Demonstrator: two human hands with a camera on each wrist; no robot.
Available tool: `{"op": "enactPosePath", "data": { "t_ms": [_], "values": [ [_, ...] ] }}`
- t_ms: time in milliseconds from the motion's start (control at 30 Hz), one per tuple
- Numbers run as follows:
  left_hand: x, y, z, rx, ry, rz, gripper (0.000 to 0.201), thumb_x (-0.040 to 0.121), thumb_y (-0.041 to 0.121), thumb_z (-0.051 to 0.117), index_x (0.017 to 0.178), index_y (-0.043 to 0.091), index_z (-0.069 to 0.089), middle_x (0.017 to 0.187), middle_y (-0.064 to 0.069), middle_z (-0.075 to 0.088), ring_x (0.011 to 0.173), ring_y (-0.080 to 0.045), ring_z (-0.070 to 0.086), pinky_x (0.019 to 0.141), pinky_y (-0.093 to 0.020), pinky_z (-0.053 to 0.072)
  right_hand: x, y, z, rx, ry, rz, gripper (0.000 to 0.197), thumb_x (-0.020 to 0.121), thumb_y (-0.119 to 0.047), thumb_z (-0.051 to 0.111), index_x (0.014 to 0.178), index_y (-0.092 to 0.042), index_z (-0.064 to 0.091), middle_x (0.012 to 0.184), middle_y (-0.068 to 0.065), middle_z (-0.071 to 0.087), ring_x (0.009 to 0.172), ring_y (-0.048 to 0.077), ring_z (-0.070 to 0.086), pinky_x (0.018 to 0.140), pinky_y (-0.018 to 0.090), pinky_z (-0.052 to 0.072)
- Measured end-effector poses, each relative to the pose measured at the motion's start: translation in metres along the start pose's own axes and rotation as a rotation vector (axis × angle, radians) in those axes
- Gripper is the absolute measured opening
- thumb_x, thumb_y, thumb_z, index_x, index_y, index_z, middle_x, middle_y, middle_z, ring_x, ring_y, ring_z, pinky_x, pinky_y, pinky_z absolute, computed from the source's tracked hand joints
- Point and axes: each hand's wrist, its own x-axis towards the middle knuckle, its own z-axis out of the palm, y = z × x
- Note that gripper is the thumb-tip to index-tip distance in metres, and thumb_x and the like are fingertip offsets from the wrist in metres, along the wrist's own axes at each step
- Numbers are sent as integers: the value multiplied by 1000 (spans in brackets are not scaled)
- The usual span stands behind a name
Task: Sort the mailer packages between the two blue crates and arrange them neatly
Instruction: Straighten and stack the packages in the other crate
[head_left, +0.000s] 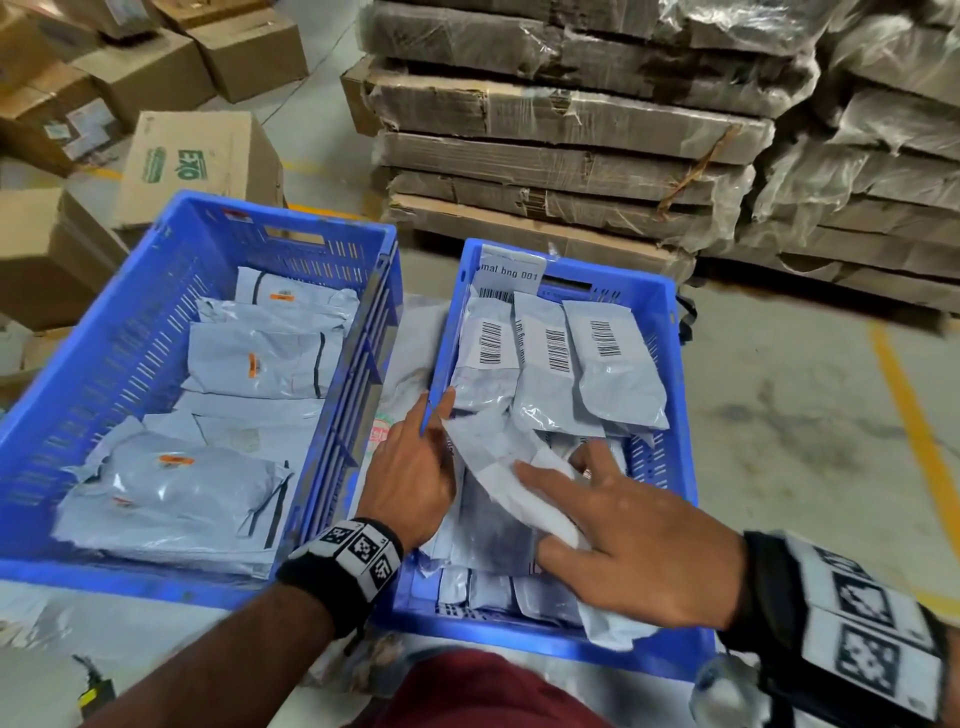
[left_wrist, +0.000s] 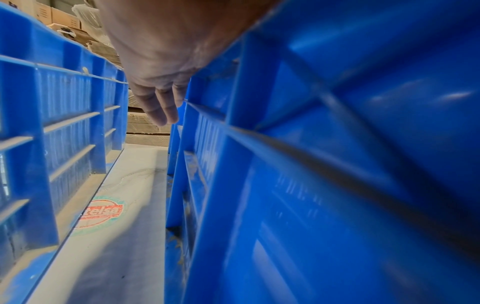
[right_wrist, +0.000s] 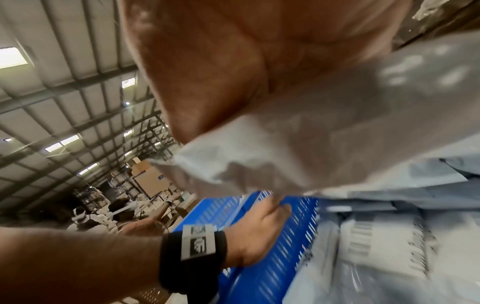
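Both our hands work over the right crate (head_left: 670, 395). Our left hand (head_left: 410, 467) lies at its left rim, fingers straight and touching the edge of a grey mailer (head_left: 498, 462); we cannot tell whether they pinch it. Our right hand (head_left: 639, 540) has that same mailer clamped between thumb and spread fingers, probably to lift it free of the loose pile below. At twelve o'clock from the hands, three mailers (head_left: 550, 364) stand side by side with barcodes up, likely so the labels stay readable. At nine o'clock sits the left crate (head_left: 130, 332), holding flatter mailers with orange stickers (head_left: 254, 358), which suggests sorting by kind. Beyond, at twelve o'clock, wrapped cardboard stacks (head_left: 571, 119) rise.
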Motion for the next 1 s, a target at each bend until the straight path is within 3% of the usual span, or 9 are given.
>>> {"op": "enactPosePath", "data": {
  "t_ms": [100, 167, 233, 333, 467, 567, 667, 800, 1000],
  "values": [
    [1, 2, 0, 3, 16, 12, 62, 95, 14, 44, 154, 26, 29, 134, -6, 51, 101, -29, 55, 81, -38, 43, 7, -2, -14, 28, 217, -7, 75, 84, -67, 27, 154, -45, 12, 128, -1, 23, 123, 22, 47, 95, 32, 45],
    [1, 2, 0, 27, 15, 4, 67, 95, 12, 45, 158, 24, 26, 137, -6, 51, 103, -26, 53, 85, -36, 41, 32, 0, -16, 61, 387, 14, 69, 90, -59, 39, 153, -40, 18, 130, 5, 24, 121, 29, 48, 90, 35, 46],
    [-1, 1, 2, 40, 19, 2, 65, 98, 14, 45, 160, 23, 25, 147, -7, 46, 112, -24, 51, 93, -34, 41, 69, 6, -13, 108, 481, 55, 68, 92, -53, 46, 153, -35, 22, 134, 10, 23, 126, 35, 43, 95, 41, 48],
    [-1, -1, 3, 15, 28, 9, 64, 100, 15, 44, 160, 23, 23, 156, -4, 38, 119, -23, 50, 98, -34, 41, 125, 16, -3, 149, 462, 188, 71, 93, -52, 45, 155, -30, 19, 144, 15, 17, 133, 40, 35, 103, 47, 42],
    [-1, -1, 4, 15, 36, 0, 65, 100, 15, 45, 160, 24, 23, 156, -4, 39, 119, -22, 49, 98, -33, 40, 176, 16, 0, 135, 432, 308, 74, 94, -55, 41, 157, -25, 17, 152, 21, 14, 137, 43, 28, 110, 49, 34],
    [0, -4, 6, 17, 32, 0, 66, 100, 15, 44, 161, 26, 21, 155, -5, 39, 118, -22, 49, 97, -34, 41, 205, 11, -2, 184, 337, 375, 77, 97, -58, 37, 159, -23, 9, 161, 24, -2, 147, 43, 11, 114, 51, 25],
    [1, -6, 8, 22, 25, 1, 67, 99, 16, 43, 161, 27, 19, 154, -5, 40, 118, -23, 50, 98, -36, 42, 231, 3, 1, 203, 331, 393, 76, 98, -59, 35, 160, -23, 9, 162, 25, -11, 149, 43, 3, 117, 51, 20],
    [2, -8, 10, 6, 19, 0, 66, 97, 18, 41, 160, 25, 23, 155, -6, 41, 119, -26, 51, 94, -37, 44, 258, -2, 17, 182, 375, 386, 69, 102, -50, 33, 160, -19, 12, 161, 29, -13, 150, 42, -3, 123, 47, 3],
    [2, -8, 10, -18, -1, 8, 68, 94, 21, 34, 161, 28, 18, 161, -3, 33, 120, -26, 52, 95, -42, 48, 273, 9, 27, 90, 333, 351, 69, 102, -50, 33, 160, -18, 12, 161, 29, -13, 151, 41, -6, 122, 50, 1]
  ]
}}
